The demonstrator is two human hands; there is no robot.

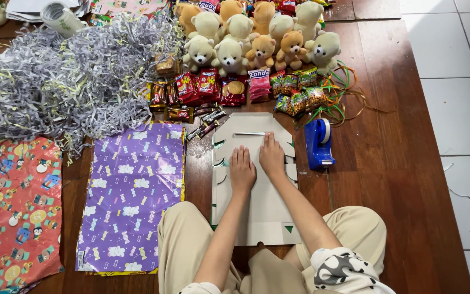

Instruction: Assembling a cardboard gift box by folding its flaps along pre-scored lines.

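A flat, unfolded grey cardboard box blank [262, 209] with curved flaps lies on the wooden floor in front of my knees. My left hand [242, 170] rests palm down on its middle, fingers together. Beside it, my right hand [272, 155] also presses flat on the cardboard, fingertips near a slot at the upper part. Neither hand holds anything.
A blue tape dispenser [319, 143] stands right of the cardboard. Purple wrapping paper [131, 196] and red wrapping paper [14, 212] lie to the left. Shredded grey paper [66, 81], snack packets [235, 90], teddy bears [257, 38] and curled ribbon [341, 92] lie beyond. White tiles [458, 109] border the right.
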